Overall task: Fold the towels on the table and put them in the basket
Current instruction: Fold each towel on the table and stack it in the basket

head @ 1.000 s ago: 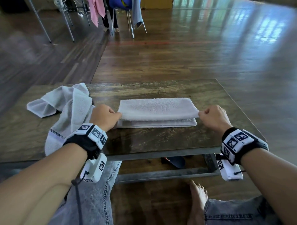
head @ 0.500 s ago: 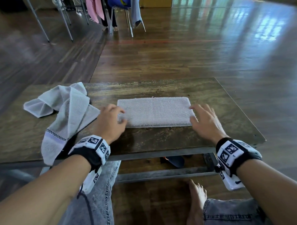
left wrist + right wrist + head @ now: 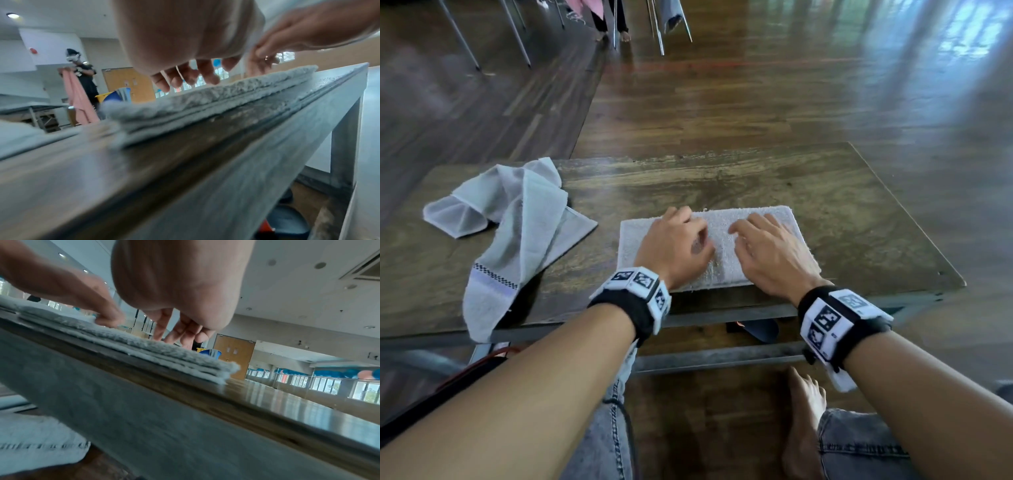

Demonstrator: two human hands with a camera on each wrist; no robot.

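A white terry towel [image 3: 726,260] lies folded in flat layers near the front edge of the wooden table [image 3: 825,192]. Both my hands are on top of it, side by side near its middle. My left hand [image 3: 681,240] covers the left half, its fingers loosely bent and pointing down at the cloth. My right hand [image 3: 763,243] lies over the right half with its fingers spread. In the left wrist view the left fingertips [image 3: 185,79] sit just at the towel [image 3: 205,99]. The right wrist view shows the right fingers [image 3: 180,332] on the towel's stacked layers [image 3: 164,353].
A crumpled grey towel [image 3: 517,233] with a checked band lies at the table's left, one end hanging over the front edge. Under the table are a metal crossbar [image 3: 722,356] and my bare foot [image 3: 804,411]. Chair legs [image 3: 517,34] stand far behind on the wooden floor.
My hands let go of the towel's two ends, laid the top layer flat, then slid inward to its middle. The view has tilted down.
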